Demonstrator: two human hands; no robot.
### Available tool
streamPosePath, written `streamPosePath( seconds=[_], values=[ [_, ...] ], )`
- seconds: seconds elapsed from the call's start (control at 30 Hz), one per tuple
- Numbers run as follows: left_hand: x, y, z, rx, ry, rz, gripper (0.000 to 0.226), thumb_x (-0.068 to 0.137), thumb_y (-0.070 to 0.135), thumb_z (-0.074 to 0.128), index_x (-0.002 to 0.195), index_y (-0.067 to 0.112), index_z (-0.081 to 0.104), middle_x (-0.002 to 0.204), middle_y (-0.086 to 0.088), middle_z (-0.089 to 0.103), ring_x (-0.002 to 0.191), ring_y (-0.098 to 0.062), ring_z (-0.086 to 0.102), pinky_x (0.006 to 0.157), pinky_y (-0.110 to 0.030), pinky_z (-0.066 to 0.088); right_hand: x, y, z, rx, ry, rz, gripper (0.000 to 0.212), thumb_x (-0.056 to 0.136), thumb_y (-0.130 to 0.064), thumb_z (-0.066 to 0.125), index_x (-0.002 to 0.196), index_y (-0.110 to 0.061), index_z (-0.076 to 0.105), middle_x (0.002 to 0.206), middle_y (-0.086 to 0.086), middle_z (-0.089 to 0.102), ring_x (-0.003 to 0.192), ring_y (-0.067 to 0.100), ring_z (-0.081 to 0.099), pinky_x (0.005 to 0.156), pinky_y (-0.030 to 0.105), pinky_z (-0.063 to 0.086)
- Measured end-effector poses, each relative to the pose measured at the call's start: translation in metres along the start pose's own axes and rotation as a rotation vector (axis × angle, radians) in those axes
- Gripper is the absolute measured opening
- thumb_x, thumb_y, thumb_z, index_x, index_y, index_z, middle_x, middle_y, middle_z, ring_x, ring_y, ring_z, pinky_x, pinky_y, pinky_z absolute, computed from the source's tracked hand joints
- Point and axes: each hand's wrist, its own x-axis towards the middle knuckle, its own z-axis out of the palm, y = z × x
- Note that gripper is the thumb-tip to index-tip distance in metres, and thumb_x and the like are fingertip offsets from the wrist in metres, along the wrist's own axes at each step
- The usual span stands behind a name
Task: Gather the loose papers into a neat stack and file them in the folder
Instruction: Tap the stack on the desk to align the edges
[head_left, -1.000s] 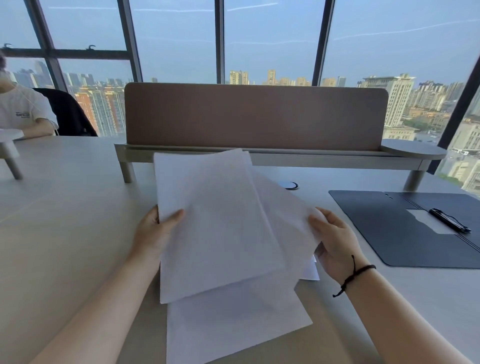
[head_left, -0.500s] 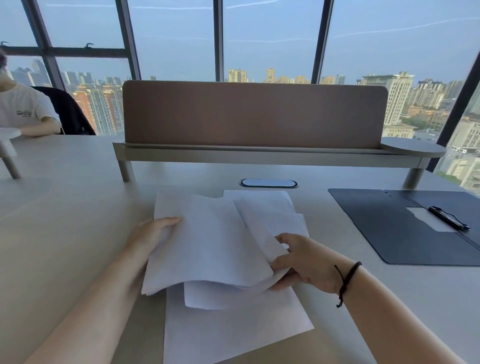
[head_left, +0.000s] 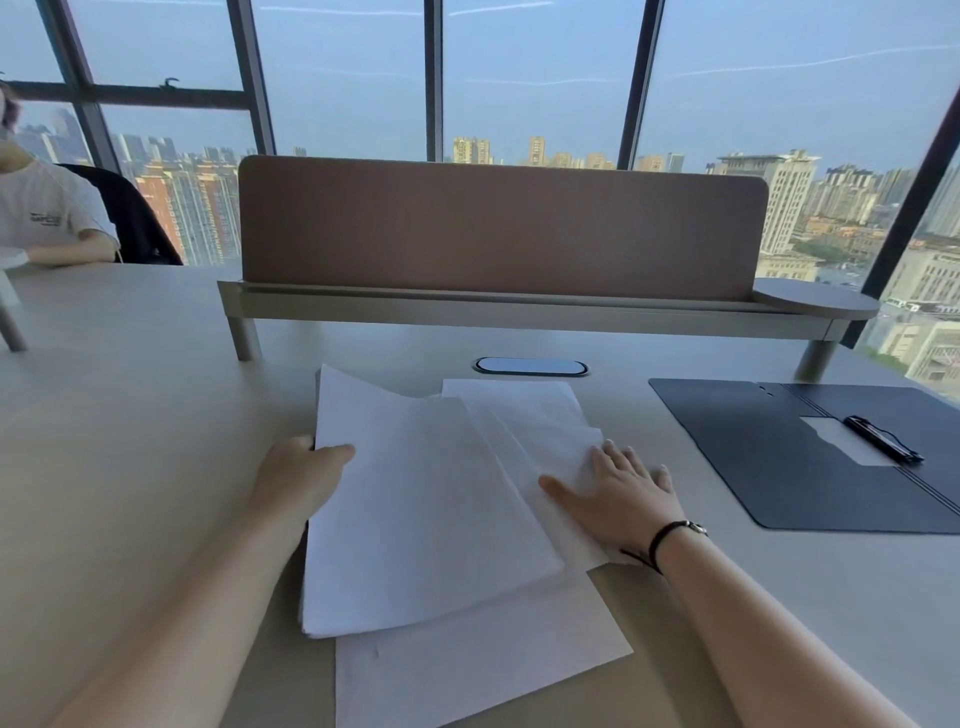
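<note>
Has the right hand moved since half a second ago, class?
Yes. The right hand has moved right, toward the open folder, and now lies flat on the papers instead of gripping their edge.

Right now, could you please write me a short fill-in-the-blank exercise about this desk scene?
1. The right hand lies flat on the ____.
2. The left hand grips the papers at their ____ edge.
3. The dark folder lies ____ on the table.
4. A black ____ lies on the folder.

Missing words: papers; left; open; pen
</note>
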Motion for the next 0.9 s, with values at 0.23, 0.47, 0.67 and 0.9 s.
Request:
streamPosePath(
  seconds=[0.23,0.47,0.67,0.9],
  values=[
    [-0.011,0.007,0.01,-0.134,-0.042,-0.008,0.015,0.086,0.02,0.071,0.08,0.007,0.069,0.071,-0.001,0.06,0.063,-0.019,0.056,0.056,-0.025,0.04,-0.027,-0.017,-0.005,-0.003,-0.03,-0.013,0.107,0.077,-0.088,0.016,0.156,-0.016,0.028,0.167,-0.003,0.022,0.153,0.011,0.015,0.123,0.05,0.007],
    [-0.02,0.001,0.015,0.061,-0.033,0.077,0.039,0.088,0.017,0.063,0.055,0.014,0.042,0.052,0.001,0.041,0.05,-0.02,0.039,0.051,-0.027,0.028,-0.051,-0.023,-0.024,0.255,0.014,0.024,0.089,0.072,-0.087,0.044,0.138,-0.027,0.048,0.133,-0.004,0.064,0.12,0.022,0.06,0.091,0.037,0.049],
    [-0.018,-0.004,0.017,0.149,-0.091,0.172,0.032,0.094,0.024,0.054,0.065,0.014,0.043,0.061,0.004,0.04,0.059,-0.019,0.041,0.056,-0.029,0.03,0.003,-0.004,-0.026,0.247,0.056,0.042,0.097,0.07,-0.077,0.064,0.147,-0.023,0.041,0.149,0.004,0.049,0.136,0.026,0.045,0.108,0.042,0.04],
    [-0.007,-0.01,0.014,0.144,-0.077,0.217,0.018,0.095,0.029,0.051,0.096,0.013,0.059,0.091,-0.003,0.063,0.087,-0.024,0.058,0.072,-0.034,0.04,0.037,-0.014,-0.04,-0.023,-0.151,0.004,0.093,0.033,-0.088,0.072,0.091,-0.016,0.061,0.088,0.0,0.063,0.081,0.021,0.062,0.074,0.031,0.05]
  ],
)
